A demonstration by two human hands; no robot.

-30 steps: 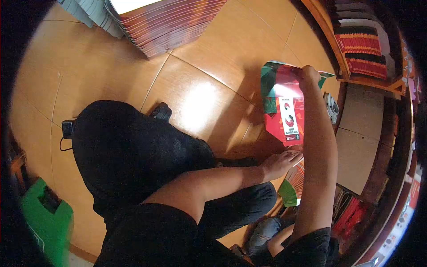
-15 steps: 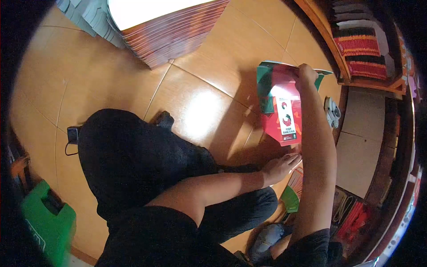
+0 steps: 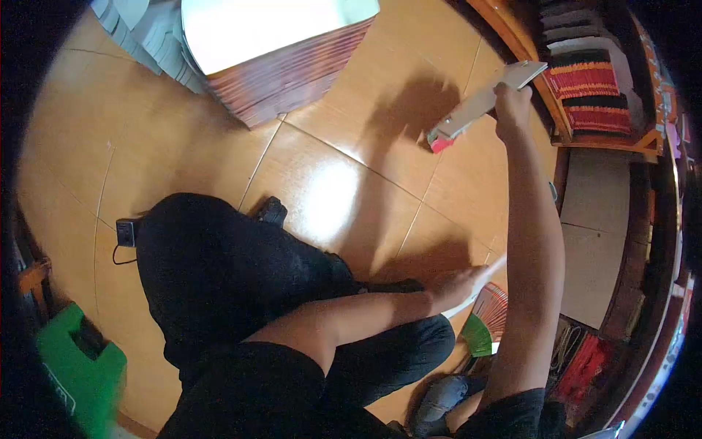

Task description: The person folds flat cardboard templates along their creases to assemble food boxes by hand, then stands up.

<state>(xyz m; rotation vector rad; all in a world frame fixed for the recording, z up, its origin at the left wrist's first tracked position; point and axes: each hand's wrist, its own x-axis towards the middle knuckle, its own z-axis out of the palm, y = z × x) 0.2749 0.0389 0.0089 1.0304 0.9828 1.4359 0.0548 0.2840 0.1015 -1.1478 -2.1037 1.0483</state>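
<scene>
High at the right, my right hand (image 3: 512, 106) grips a flat printed card piece (image 3: 479, 106), tilted nearly edge-on, with its grey side showing and a bit of red and green at its lower left end. My left hand (image 3: 455, 289) is closed on the edge of a white sheet (image 3: 491, 275), lower down and partly behind my right forearm. Beside that sheet, a fanned stack of red and green printed pieces (image 3: 486, 318) lies near my folded leg.
A tall stack of printed sheets (image 3: 292, 77) stands at the top on the tiled floor. Shelves at the right hold red bundles (image 3: 585, 79). A green plastic object (image 3: 80, 362) is at the lower left, a black adapter (image 3: 126, 233) by my knee. A denim-covered knee (image 3: 439, 402) shows below.
My right hand has swung the red and green card up and tipped it edge-on, away from my left hand. A white sheet now shows in my left hand.
</scene>
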